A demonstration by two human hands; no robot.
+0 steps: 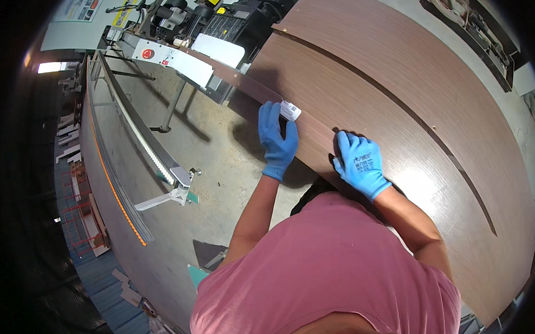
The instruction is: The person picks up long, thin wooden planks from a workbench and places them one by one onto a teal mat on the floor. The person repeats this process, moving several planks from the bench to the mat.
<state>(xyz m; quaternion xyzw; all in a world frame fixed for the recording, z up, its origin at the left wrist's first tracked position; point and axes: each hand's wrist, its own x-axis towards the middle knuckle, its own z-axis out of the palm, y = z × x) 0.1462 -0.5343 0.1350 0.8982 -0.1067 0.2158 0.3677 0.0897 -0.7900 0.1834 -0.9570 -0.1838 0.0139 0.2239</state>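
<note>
Head view shows a narrow brown strip (pixel 314 131) running from the machine (pixel 226 28) along a wide panel (pixel 341 93). Left hand (pixel 278 142) lies on it, thumb spread; right hand (pixel 360 164) bends over it, pinch unclear. Steadying seems in hand; next calls for even guiding. Beyond, a dark tray (pixel 507 83) holds jumbled, indistinct pieces.

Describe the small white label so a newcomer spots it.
Find the large brown wood-grain panels. Along their near edge runs a narrow brown strip; the small white rectangular label sits on it, beside the blue-gloved left hand. It's the strip's only visible label.
</note>
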